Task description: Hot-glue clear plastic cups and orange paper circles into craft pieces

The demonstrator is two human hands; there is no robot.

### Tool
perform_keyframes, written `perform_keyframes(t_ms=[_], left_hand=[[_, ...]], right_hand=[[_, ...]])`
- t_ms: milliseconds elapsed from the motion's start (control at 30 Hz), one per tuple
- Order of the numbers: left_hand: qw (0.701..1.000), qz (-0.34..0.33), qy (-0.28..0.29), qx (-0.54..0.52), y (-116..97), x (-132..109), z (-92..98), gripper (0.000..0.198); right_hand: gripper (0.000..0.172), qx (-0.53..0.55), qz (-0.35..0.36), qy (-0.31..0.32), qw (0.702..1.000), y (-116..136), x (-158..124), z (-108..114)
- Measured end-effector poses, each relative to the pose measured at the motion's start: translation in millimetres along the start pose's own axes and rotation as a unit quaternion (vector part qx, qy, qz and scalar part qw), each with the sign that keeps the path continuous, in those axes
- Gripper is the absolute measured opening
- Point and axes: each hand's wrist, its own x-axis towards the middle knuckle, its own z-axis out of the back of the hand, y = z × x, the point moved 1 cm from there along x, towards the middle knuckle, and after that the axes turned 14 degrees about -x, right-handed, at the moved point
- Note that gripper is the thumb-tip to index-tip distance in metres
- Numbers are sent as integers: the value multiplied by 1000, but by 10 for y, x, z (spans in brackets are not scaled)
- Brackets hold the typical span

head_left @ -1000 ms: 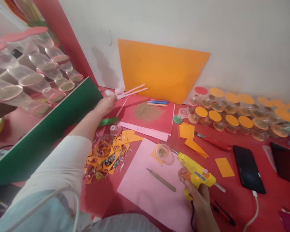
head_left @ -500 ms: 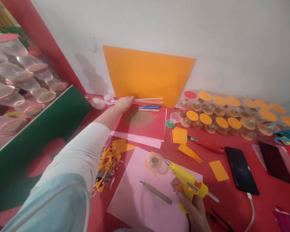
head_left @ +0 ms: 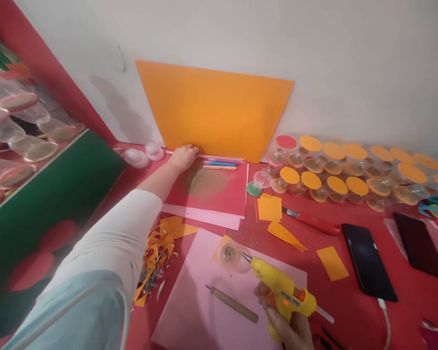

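My left hand [head_left: 184, 158] reaches to the back, its fingers closed over pale, translucent glue sticks [head_left: 224, 158] lying along the far edge of a red sheet [head_left: 219, 203]. Their ends show on both sides of the hand; the fingertips are partly hidden. In my right hand [head_left: 290, 328] is a yellow hot glue gun [head_left: 277, 282], its orange light on and a clear stick poking out the rear. The nozzle points left at a clear plastic cup [head_left: 229, 253] on an orange paper square. A wooden-handled pointed tool [head_left: 233, 304] lies below on a pink sheet [head_left: 190, 291].
Rows of clear cups with orange discs [head_left: 336, 184] line the wall at right. A red-handled cutter [head_left: 312, 221], orange paper pieces [head_left: 270, 208] and phones [head_left: 368, 262] lie nearer. Paper scraps [head_left: 156, 253] and a green board [head_left: 54, 228] are left; an orange sheet [head_left: 219, 112] leans upright behind.
The glue sticks, fanned out and raised before, now lie lower and closer together under my left hand. My right hand still holds the glue gun. The view has shifted slightly.
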Motion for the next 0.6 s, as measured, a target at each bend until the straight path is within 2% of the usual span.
perform_keyframes(t_ms=[167,333,500,600], left_hand=[[1000,4,4,-6,2,-29,42,33],[1000,9,8,8,-37,-126,134,33],[1000,9,3,26,-90,-284,375,37],[1000,-5,-13,20,-176,-503,561,33]], right_hand=[[33,-14,3,11,1000,-29,-5,0],[36,29,13,40,999,-27,29,-23],[28,52,14,10,999,66,61,-59],[25,69,16,7,997,144,63,-63]])
